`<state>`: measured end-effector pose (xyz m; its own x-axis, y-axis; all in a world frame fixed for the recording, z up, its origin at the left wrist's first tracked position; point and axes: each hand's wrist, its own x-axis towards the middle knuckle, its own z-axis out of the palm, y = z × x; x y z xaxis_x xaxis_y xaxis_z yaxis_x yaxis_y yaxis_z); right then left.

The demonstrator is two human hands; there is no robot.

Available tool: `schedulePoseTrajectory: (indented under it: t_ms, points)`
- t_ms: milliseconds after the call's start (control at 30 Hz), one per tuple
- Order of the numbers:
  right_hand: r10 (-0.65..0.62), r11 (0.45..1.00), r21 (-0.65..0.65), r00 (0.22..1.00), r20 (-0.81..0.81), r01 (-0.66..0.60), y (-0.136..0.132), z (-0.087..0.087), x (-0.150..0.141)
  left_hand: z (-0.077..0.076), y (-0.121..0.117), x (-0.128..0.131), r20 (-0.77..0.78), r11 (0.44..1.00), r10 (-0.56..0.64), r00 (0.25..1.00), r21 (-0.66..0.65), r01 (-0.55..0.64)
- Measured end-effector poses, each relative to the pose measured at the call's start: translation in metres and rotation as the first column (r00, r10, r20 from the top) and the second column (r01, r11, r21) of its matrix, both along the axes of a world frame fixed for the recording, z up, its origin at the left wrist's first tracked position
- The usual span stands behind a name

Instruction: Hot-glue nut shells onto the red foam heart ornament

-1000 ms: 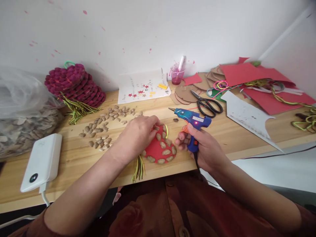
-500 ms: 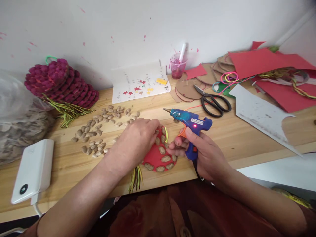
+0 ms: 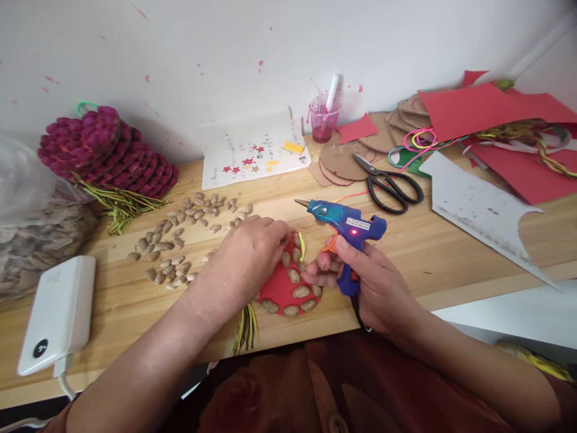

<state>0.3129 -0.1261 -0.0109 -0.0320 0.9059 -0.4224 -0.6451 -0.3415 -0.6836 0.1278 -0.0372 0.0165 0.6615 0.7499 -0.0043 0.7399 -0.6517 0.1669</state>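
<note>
Near table (image 3: pixel 460 258) front edge, right hand (image 3: pixel 378 291) grips glue gun (image 3: pixel 346 221); left hand (image 3: pixel 250 252), hold unclear, overlies red disc (image 3: pixel 278 290), probably light, stiffish, best taken by rim.

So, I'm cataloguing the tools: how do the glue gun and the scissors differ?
The glue gun is blue; the scissors have black handles. The glue gun is in the right hand; the scissors lie unheld. The glue gun shows a red light; the scissors show none. Both point leftward in view.
</note>
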Motion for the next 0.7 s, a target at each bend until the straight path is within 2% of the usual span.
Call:
schedulePoseTrajectory:
  t_ms: [233,367,533,700]
  points:
    - [-0.009,1.000,-0.007,1.000,0.010,0.009,0.000,0.001,-0.001,-0.004,0.000,-0.001,0.050,1.000,-0.010,0.999,0.008,0.010]
    - [-0.015,1.000,-0.017,1.000,0.012,0.015,0.000,0.002,-0.001,0.000,0.001,-0.005,0.093,1.000,-0.016,0.996,0.015,0.014]
    - [-0.014,1.000,-0.015,1.000,0.012,0.014,0.000,0.000,0.000,0.006,0.003,-0.021,0.205,0.995,0.050,0.977,0.080,-0.067]
    - [-0.012,1.000,-0.026,1.000,0.017,0.012,0.000,0.000,-0.001,0.001,-0.002,-0.027,0.283,0.992,0.091,0.955,0.059,-0.112]
